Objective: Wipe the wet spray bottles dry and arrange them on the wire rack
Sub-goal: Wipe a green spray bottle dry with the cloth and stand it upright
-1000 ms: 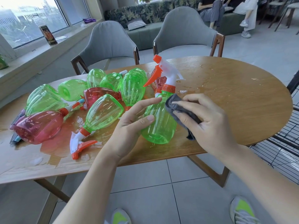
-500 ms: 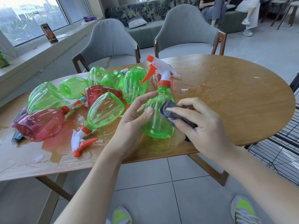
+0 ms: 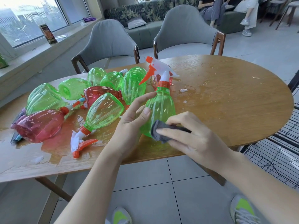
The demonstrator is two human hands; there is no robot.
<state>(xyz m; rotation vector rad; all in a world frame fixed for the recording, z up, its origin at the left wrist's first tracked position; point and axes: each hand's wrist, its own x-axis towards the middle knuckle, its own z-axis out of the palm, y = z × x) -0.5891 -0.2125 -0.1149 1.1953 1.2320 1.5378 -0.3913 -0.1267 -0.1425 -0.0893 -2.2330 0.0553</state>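
Wet wooden table (image 3: 226,102), grey chairs (image 3: 186,29)

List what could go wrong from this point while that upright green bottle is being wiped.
1. The left hand steadies the upright green bottle with only its fingers while the right hand presses the grey cloth low on it. The wet bottle could slip or tip.
2. It stands near the table edge, so a slip might send it to the floor.
3. The puddle could re-wet a bottle set down there.
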